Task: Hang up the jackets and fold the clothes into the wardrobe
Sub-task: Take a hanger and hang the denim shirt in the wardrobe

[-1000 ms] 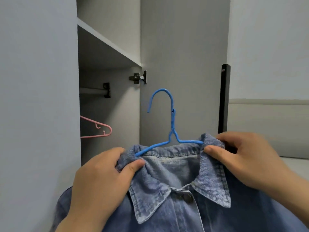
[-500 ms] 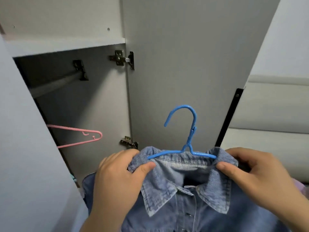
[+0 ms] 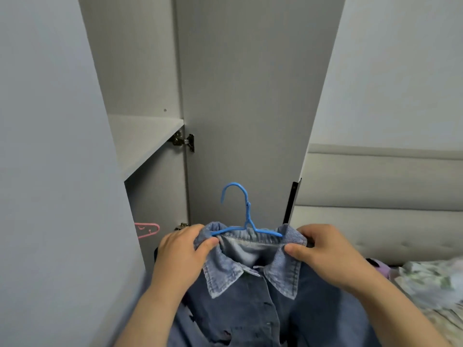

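Note:
A blue denim jacket (image 3: 250, 304) hangs on a blue wire hanger (image 3: 246, 216), whose hook stands up above the collar. My left hand (image 3: 179, 251) pinches the left side of the collar. At the right side of the collar my right hand (image 3: 323, 251) grips the denim. Both hands hold the jacket up in front of the open grey wardrobe (image 3: 150, 71). The wardrobe's hanging rail is out of sight.
A pink hanger (image 3: 147, 229) peeks out inside the wardrobe at the left, below a shelf (image 3: 142, 139). The open wardrobe door (image 3: 245, 96) stands straight ahead. A padded headboard (image 3: 388, 196) and a bed with patterned cloth (image 3: 431, 279) lie at the right.
The view has tilted up and shifted, so the rail has dropped out of sight. My hands keep the same hold on the collar, and the jacket sits lower in view.

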Tool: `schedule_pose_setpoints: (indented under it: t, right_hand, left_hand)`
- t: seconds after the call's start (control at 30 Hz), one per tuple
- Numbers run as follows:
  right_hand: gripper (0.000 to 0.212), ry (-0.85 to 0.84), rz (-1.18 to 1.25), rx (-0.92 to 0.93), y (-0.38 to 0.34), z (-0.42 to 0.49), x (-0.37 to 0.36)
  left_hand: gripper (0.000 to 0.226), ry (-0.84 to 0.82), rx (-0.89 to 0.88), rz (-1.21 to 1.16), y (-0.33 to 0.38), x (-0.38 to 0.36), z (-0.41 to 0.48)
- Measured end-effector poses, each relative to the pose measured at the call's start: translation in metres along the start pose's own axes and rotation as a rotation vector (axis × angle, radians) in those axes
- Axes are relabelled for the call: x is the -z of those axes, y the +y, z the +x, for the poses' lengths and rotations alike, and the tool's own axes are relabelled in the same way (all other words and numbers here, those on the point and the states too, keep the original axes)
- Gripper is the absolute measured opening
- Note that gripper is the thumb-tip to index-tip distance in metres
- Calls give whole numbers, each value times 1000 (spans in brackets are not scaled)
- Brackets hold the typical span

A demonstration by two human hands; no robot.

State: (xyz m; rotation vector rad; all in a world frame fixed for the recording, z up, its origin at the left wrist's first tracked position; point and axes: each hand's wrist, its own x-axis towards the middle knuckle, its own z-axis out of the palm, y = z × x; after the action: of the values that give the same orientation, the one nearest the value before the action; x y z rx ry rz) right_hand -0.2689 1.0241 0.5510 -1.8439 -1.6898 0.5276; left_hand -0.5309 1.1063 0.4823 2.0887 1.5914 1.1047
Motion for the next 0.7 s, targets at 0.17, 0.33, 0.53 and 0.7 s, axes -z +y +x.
schedule_pose_setpoints:
  t: [0.17, 0.33, 0.53, 0.7]
  right_hand:
    - [30, 51, -20, 4, -7, -1, -4]
    - [32, 6, -8, 4, -8, 11, -14]
    - [30, -7, -59, 5, -3, 36, -12]
    - [25, -39, -45, 17, 4, 70, -18]
  left_hand:
    - [16, -21, 34, -19, 0, 7, -3]
    - [13, 43, 75, -32, -12, 3, 8]
    - [13, 59, 77, -15, -18, -16, 27]
    - [36, 28, 104, -1, -30, -32, 47]
